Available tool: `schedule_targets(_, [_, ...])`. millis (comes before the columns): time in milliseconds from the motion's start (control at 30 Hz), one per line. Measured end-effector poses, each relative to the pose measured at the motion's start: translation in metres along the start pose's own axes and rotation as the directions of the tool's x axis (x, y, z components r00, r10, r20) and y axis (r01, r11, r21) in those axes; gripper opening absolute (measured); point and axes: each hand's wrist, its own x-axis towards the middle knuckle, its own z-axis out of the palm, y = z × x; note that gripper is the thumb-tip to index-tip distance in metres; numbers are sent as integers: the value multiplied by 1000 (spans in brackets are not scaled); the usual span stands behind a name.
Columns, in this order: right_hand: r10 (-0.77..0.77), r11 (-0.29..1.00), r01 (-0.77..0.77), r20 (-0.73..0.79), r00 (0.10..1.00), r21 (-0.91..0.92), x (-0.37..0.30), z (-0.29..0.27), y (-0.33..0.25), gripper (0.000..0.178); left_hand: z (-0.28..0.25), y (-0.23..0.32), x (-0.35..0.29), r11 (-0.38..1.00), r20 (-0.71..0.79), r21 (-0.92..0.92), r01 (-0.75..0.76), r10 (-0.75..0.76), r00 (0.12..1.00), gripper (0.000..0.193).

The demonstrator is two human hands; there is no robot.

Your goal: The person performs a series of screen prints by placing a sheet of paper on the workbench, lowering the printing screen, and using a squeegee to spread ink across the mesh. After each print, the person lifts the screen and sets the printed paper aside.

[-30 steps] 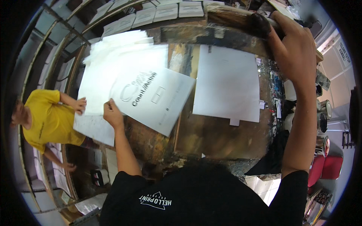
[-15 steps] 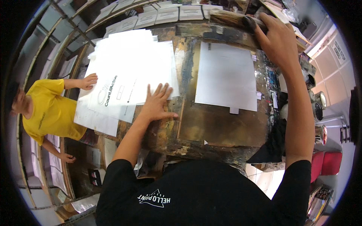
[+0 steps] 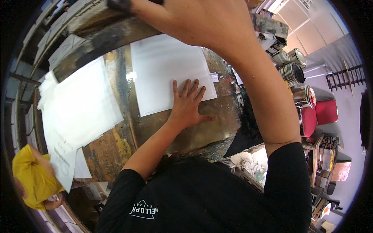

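My left hand (image 3: 186, 105) lies with fingers spread on the near edge of a white sheet of paper (image 3: 167, 62). That sheet rests on a stained, shiny brown board (image 3: 155, 128). Large and close at the top, my right hand (image 3: 194, 19) has its thumb against a worn wooden bar (image 3: 91, 23); the thumb's tip is black, and its other fingers are cut off by the picture's edge. To the left is a pile of white sheets (image 3: 81, 105). A printed sheet (image 3: 64, 165) hangs off its near side, beside a co-worker in yellow (image 3: 33, 180).
White paper tabs (image 3: 214, 77) stick out at the sheet's right side. Paint cans (image 3: 303, 96) stand along the table's right side, with a red chair (image 3: 325, 112) beyond. Black cloth (image 3: 246, 136) hangs at the near right corner. Shelving racks (image 3: 23, 77) line the left.
My left hand has gone from the pile's edge onto the single white sheet. My right hand now appears larger and nearer, with the wooden bar. The whole view has shifted; the co-worker is bent lower.
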Motion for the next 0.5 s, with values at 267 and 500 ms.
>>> schedule_targets(267, [-19, 965, -25, 162, 987, 262, 11, -12, 26, 65, 0, 1, 3, 999, 69, 1, -51, 51, 996, 128])
schedule_targets(500, [105, 994, -102, -91, 990, 32, 3, 2, -5, 62, -21, -10, -6, 997, -321, -69, 23, -44, 946, 114])
